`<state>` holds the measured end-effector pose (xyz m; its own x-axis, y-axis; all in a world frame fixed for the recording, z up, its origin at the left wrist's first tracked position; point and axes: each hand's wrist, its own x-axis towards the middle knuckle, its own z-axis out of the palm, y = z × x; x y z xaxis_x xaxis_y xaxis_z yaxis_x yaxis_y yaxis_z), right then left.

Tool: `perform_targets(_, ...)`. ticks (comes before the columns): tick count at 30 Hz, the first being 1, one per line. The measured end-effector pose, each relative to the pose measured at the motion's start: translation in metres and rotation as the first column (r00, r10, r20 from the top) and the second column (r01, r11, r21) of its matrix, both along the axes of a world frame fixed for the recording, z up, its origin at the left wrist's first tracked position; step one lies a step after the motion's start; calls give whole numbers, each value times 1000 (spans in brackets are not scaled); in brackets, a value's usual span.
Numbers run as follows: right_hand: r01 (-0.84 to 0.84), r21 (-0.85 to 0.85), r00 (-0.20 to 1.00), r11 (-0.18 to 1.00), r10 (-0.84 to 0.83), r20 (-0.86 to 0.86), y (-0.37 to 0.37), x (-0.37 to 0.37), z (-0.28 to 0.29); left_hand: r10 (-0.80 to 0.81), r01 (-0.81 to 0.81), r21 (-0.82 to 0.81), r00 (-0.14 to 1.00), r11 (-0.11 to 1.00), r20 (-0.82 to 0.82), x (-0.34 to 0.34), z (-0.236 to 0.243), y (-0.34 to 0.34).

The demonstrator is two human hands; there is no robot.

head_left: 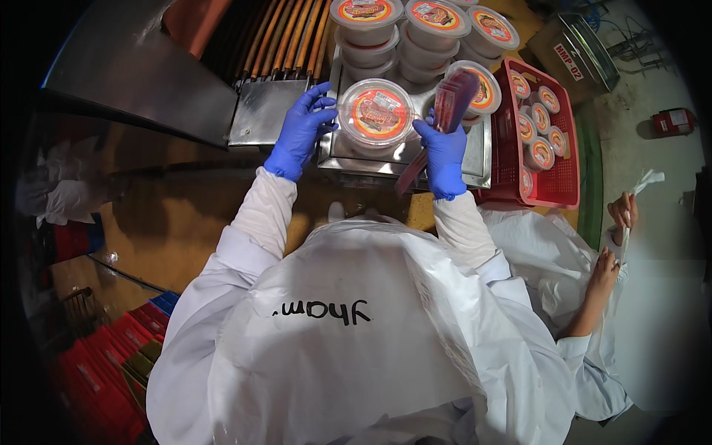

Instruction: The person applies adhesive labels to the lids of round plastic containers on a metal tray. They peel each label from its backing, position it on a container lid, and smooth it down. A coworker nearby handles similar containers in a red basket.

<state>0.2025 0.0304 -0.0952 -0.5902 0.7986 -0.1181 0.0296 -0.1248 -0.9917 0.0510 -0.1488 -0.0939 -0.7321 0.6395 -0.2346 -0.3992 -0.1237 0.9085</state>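
Note:
A round white tub [375, 113] with a clear lid and a red and yellow label stands at the near edge of the steel tray [348, 162]. My left hand [300, 127], in a blue glove, is at its left side, fingers apart and tips by the lid's rim. On the other side my right hand [445, 152], also gloved in blue, is closed around a bundle of thin, see-through reddish plastic strips [454, 100]. One strip hangs below that hand. The right thumb reaches to the tub's rim. Any clear film between the hands is too faint to tell.
Stacked lidded tubs [434, 26] fill the tray's far part. A red crate [571, 159] with several tubs stands to the right. Slanting rollers [285, 37] and a metal plate [259, 111] lie left. Another person's hands [615, 237] hold white material at right.

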Motion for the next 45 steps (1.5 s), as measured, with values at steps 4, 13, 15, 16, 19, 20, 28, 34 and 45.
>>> perform_targets(4,26,56,998,998,-23,-66,11,-36,-6,-77,72,-49,991,996,-107,-30,-6,29)
perform_targets(13,29,107,1000,994,-28,-9,8,-56,-15,-197,-140,-362,634,921,-747,-31,-23,51)
perform_targets(15,14,133,999,991,-19,40,7,-56,-13,-267,-148,-429,593,891,-759,-32,-21,52)
perform_targets(16,3,109,998,994,-10,61,7,-56,-10,-300,-155,-460,572,874,-763,-32,-18,52)
perform_targets(19,-19,29,995,999,16,100,6,-57,0,-353,-144,-502,549,853,-757,-30,-8,53)
perform_targets(20,-22,-4,995,1000,22,97,6,-57,3,-364,-144,-510,541,848,-758,-30,-6,53)
perform_targets(28,-86,-222,985,971,117,128,18,-60,-4,-529,-175,-617,371,767,-763,-36,-4,59)
perform_targets(34,-125,-207,991,970,132,22,11,-50,5,-426,-217,-540,409,813,-807,-37,3,54)
perform_targets(45,-70,-56,997,996,71,11,5,-48,-6,-454,-217,-567,407,795,-792,-30,-1,62)
